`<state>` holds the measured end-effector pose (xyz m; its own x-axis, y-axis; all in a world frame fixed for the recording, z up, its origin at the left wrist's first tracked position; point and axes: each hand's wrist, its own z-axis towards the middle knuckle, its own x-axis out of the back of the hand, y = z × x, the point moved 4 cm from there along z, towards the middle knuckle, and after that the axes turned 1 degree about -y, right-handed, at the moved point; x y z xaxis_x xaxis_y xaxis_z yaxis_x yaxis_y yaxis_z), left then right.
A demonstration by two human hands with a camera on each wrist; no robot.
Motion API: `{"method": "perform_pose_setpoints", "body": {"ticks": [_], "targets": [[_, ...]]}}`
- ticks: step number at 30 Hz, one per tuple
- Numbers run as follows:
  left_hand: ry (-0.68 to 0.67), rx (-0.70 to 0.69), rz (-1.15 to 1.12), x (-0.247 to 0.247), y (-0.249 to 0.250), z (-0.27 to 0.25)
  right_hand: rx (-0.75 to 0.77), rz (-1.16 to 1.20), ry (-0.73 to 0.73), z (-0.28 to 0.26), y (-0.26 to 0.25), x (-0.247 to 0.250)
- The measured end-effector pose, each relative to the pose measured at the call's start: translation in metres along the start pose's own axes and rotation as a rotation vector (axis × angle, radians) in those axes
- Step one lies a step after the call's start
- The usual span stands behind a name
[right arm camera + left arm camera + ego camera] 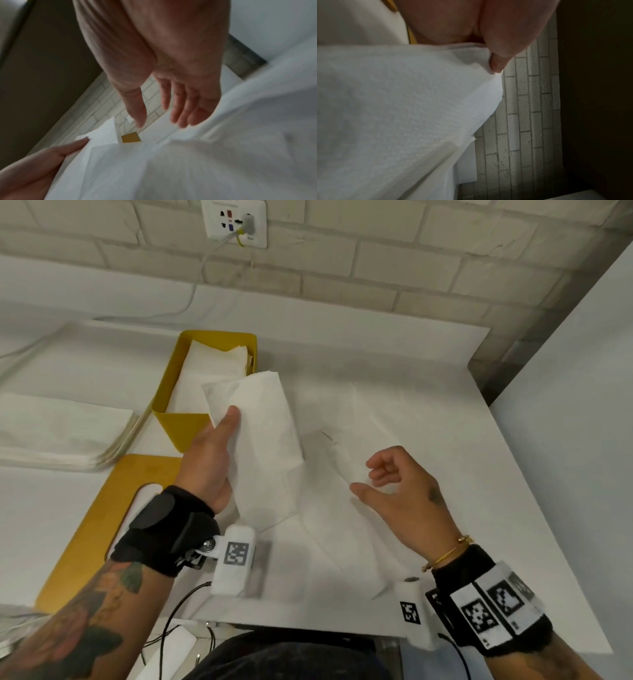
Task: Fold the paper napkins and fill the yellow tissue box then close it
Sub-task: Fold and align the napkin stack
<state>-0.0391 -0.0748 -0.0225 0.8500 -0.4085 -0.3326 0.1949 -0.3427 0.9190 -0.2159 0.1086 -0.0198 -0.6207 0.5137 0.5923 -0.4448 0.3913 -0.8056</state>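
the tissue box (178,426) sits upper left of centre on the desk (428,392), with folded napkins (209,364) in it. left of it lies a stack of napkins (61,433); below it, at lower left, the lid (92,525). a held napkin (260,440) overlaps the box's right edge, with the right hand (404,494) further right at centre.

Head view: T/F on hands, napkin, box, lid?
1. The left hand holds a folded napkin. True.
2. The right hand grips a napkin. False: its fingers are loosely curled and hold nothing.
3. The box is closed. False: it is open, with napkins inside.
4. The lid lies flat on the table, left of the left arm. True.
5. A napkin stack sits left of the box. True.
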Motion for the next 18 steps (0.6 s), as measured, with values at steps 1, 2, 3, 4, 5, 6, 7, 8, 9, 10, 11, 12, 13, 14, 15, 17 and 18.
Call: {"method": "perform_pose_setpoints", "body": {"ticks": [1, 2, 3, 4, 5, 6, 7, 8, 9, 10, 11, 12, 13, 14, 15, 17, 18], "targets": [[0.005, 0.000, -0.003, 0.001, 0.001, -0.001, 0.048, -0.054, -0.063, -0.006, -0.012, -0.005], [0.010, 0.002, -0.006, 0.002, 0.001, -0.001, 0.077, -0.148, -0.170, -0.012, -0.022, -0.014], [0.013, 0.003, -0.009, 0.003, 0.001, -0.001, 0.097, -0.292, -0.289, -0.018, -0.030, -0.025], [0.012, 0.003, -0.012, 0.003, 0.001, -0.001, 0.115, -0.461, -0.389, -0.024, -0.034, -0.037], [0.011, 0.002, -0.012, 0.003, 0.001, -0.002, 0.138, -0.615, -0.453, -0.027, -0.037, -0.047], [0.012, 0.000, -0.009, 0.003, 0.002, -0.002, 0.154, -0.725, -0.486, -0.028, -0.038, -0.056], [0.016, -0.004, -0.005, 0.005, 0.002, -0.002, 0.161, -0.779, -0.503, -0.028, -0.039, -0.062], [0.021, -0.010, -0.005, 0.007, 0.003, -0.002, 0.167, -0.797, -0.504, -0.028, -0.039, -0.067], [0.028, -0.015, -0.010, 0.009, 0.005, -0.002, 0.177, -0.800, -0.493, -0.028, -0.040, -0.070], [0.039, -0.023, -0.018, 0.012, 0.006, -0.002, 0.192, -0.798, -0.474, -0.029, -0.039, -0.072], [0.049, -0.032, -0.023, 0.015, 0.008, -0.001, 0.206, -0.796, -0.460, -0.030, -0.038, -0.074], [0.057, -0.033, -0.029, 0.017, 0.010, -0.001, 0.218, -0.799, -0.450, -0.031, -0.037, -0.075], [0.065, -0.034, -0.034, 0.019, 0.012, -0.001, 0.226, -0.809, -0.447, -0.033, -0.036, -0.076], [0.071, -0.035, -0.047, 0.022, 0.013, -0.001, 0.233, -0.812, -0.453, -0.033, -0.034, -0.075], [0.071, -0.037, -0.056, 0.025, 0.014, 0.001, 0.231, -0.799, -0.463, -0.032, -0.032, -0.074], [0.061, -0.038, -0.075, 0.028, 0.017, 0.002, 0.182, -0.696, -0.491, -0.027, -0.033, -0.063], [0.065, -0.034, -0.087, 0.031, 0.017, 0.003, 0.150, -0.579, -0.492, -0.022, -0.034, -0.054]]}}
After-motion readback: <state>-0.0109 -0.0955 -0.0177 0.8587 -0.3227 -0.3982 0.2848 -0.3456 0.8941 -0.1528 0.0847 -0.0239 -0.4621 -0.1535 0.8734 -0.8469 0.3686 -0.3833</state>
